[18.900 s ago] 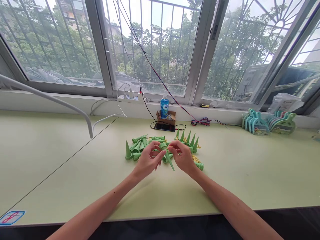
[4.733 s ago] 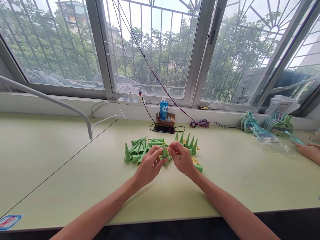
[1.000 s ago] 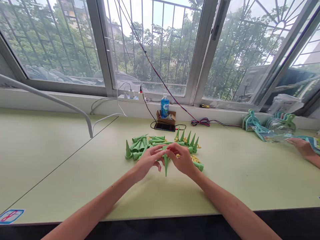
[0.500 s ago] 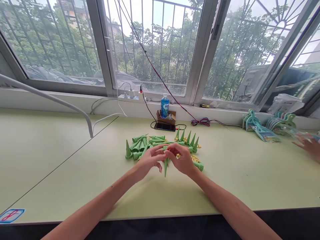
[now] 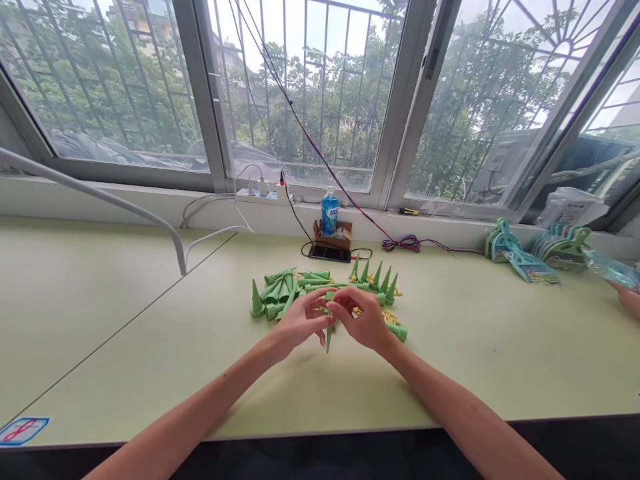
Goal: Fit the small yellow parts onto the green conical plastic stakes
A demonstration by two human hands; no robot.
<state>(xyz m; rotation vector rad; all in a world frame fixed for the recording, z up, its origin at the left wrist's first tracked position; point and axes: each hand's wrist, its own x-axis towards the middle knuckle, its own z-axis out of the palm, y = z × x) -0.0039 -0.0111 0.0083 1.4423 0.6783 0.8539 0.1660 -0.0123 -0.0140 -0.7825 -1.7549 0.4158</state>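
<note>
My left hand (image 5: 301, 320) is closed round a green plastic watering spike (image 5: 329, 340), its thin tip pointing down toward me. The fingers of my right hand (image 5: 359, 313) pinch at the ribbed cap end of the same spike; they partly hide it, and any small part between them cannot be made out. Behind my hands lies a pile of green spikes (image 5: 283, 291), some on their sides. A single spike (image 5: 257, 303) stands upright on the left, and several upright spikes (image 5: 379, 277) form a row on the right. Small yellow pegs (image 5: 391, 319) lie beside my right hand.
Behind the pile are a phone (image 5: 329, 254) with a cable and a blue bottle (image 5: 329, 215) in a small carton (image 5: 345, 241). Right, packed teal spade-shaped items (image 5: 530, 263) lie near another person's hand (image 5: 629, 299). A thick white cable (image 5: 150, 217) arches over the left.
My hands stay together while the spike's tip swings slightly left and my left thumb shifts lower along it. The other person's hand has drawn off to the right with a teal packed item.
</note>
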